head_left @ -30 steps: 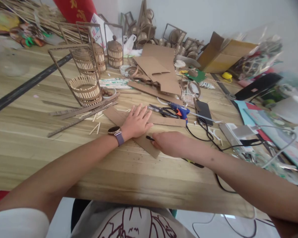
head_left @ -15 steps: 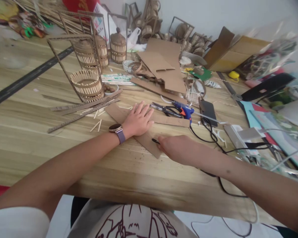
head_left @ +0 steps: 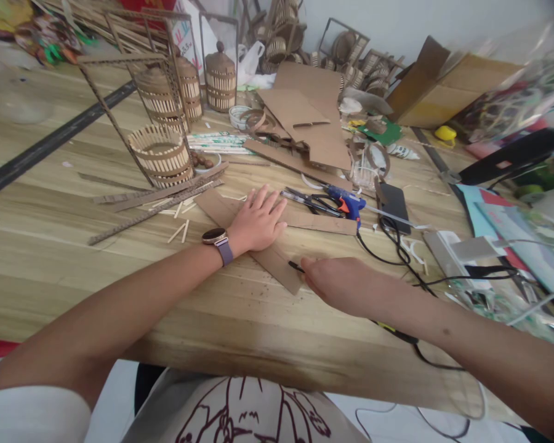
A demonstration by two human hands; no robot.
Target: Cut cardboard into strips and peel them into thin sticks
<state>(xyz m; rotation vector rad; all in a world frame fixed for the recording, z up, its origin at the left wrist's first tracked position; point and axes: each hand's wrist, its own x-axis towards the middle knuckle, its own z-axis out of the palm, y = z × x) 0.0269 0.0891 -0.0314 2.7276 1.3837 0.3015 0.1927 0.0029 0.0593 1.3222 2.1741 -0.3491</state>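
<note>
My left hand (head_left: 258, 221) lies flat with fingers spread, pressing on a strip of brown cardboard (head_left: 277, 269) that slants across the wooden table. My right hand (head_left: 330, 280) is closed around a slim black pen-like tool (head_left: 296, 266); its tip points left over the strip's lower right end, and most of it is hidden in the fingers. A second cardboard strip (head_left: 323, 223) runs right from beneath my left hand. Dark crumbs dot the table just below the slanted strip.
Beyond my hands are scissors (head_left: 316, 203), a blue glue gun (head_left: 348, 203) and a black phone-like slab (head_left: 394, 208). A slatted basket (head_left: 161, 161) with a tall handle stands left, near loose cardboard strips (head_left: 152, 212). A black cord (head_left: 378, 255) trails right; a yellow-and-black object (head_left: 394, 332) lies under my right forearm.
My right hand has shifted slightly to the right with the pen-like tool, toward the strip's edge. The left hand stays on the cardboard. The camera view has turned a little.
</note>
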